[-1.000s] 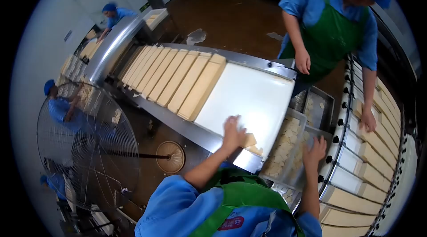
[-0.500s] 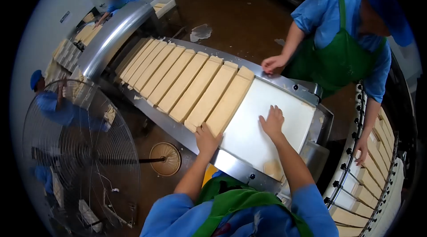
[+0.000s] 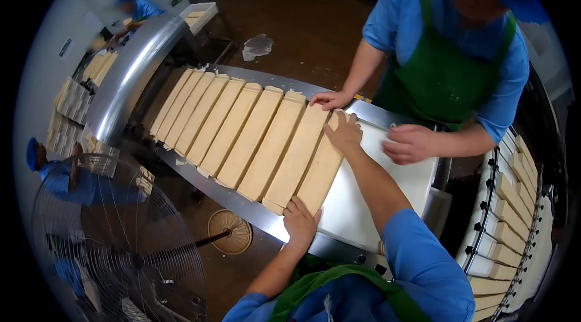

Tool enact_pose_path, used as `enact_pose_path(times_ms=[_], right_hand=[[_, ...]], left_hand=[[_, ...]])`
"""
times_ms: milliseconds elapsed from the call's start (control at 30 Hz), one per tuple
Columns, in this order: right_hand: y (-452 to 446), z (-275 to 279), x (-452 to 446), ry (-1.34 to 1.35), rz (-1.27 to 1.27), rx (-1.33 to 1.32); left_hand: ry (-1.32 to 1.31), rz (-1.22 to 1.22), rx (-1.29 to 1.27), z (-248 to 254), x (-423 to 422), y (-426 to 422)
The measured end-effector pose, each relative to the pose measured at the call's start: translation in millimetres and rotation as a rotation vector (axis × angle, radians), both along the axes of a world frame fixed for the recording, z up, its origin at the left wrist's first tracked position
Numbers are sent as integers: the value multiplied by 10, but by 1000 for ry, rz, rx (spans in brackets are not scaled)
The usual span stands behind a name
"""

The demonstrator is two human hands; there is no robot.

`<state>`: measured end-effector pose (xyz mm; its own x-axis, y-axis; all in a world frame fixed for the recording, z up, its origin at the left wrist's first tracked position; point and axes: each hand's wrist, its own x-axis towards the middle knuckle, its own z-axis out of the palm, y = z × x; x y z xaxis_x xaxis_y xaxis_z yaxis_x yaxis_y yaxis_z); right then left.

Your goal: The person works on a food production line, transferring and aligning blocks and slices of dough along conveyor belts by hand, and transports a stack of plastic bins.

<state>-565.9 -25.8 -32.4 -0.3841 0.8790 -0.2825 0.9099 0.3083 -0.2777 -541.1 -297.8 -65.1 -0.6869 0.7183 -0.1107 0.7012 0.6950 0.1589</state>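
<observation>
Cream-coloured slab (image 3: 319,171), end one of the row, lies slantwise on the white belt (image 3: 413,184), between 11 and 12 o'clock from the wearer (straight ahead taken as 12). Left hand (image 3: 301,220): at the slab's near end, fingers curved against it; I cannot tell whether they grip. Right hand (image 3: 345,133): on the far end at 12 o'clock, open, fingers spread over the top. Neighbouring slab (image 3: 298,156) sits close alongside, toward 10 o'clock. Co-worker in green apron (image 3: 445,83) at 1 o'clock: right hand (image 3: 333,100) at the neighbouring slab's far end, left hand (image 3: 410,143) over the belt, fingers loosely bent. Curved metal hood (image 3: 130,74) at 10; wire fan (image 3: 136,260) at 9; second conveyor (image 3: 475,234), bearing pale strips, near 3.
</observation>
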Motion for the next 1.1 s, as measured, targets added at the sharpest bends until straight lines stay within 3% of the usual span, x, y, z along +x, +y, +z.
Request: enact_pose_path(times_ms=[167, 233, 333, 400, 467, 533, 600, 700, 800, 833, 900, 967, 1033, 1100], right_hand=[[30, -360, 633, -31, -114, 205], [208, -805, 1221, -13, -113, 300], [441, -1463, 2413, 629, -249, 221], [-29, 353, 2389, 51, -770, 110], [-130, 374, 2871, 304, -749, 190], [-187, 196, 3229, 263, -809, 156], [-304, 246, 3585, 269, -958, 171], [-631, 416, 4335, 503, -1065, 300], [-1012, 741, 5097, 564, -1262, 410], [-1110, 641, 5429, 558, -1248, 600], [-1311, 973, 5888, 606, -1396, 530], [-1425, 964, 6453, 426, -1488, 476], [-1499, 1156, 6843, 319, -1543, 384], [-1533, 1112, 7313, -61, -1443, 140]], left_hand=[[-73, -87, 59, 86, 32, 13], [-342, -147, 115, 225, 101, 73], [-571, -336, 161, 419, 393, 192], [-717, -487, 95, 466, 661, 318], [-687, -556, -15, 485, 967, 416], [-591, -541, -97, 451, 1272, 505], [-553, -589, 44, 491, 1502, 552], [-548, -684, 321, 535, 1883, 629], [-597, -855, 453, 707, 2364, 759], [-599, -878, 450, 787, 2543, 802], [-692, -1004, 484, 953, 2938, 892], [-710, -1019, 536, 1108, 3347, 945], [-736, -1197, 603, 1223, 3706, 1018], [-735, -1260, 592, 1309, 3998, 1097]])
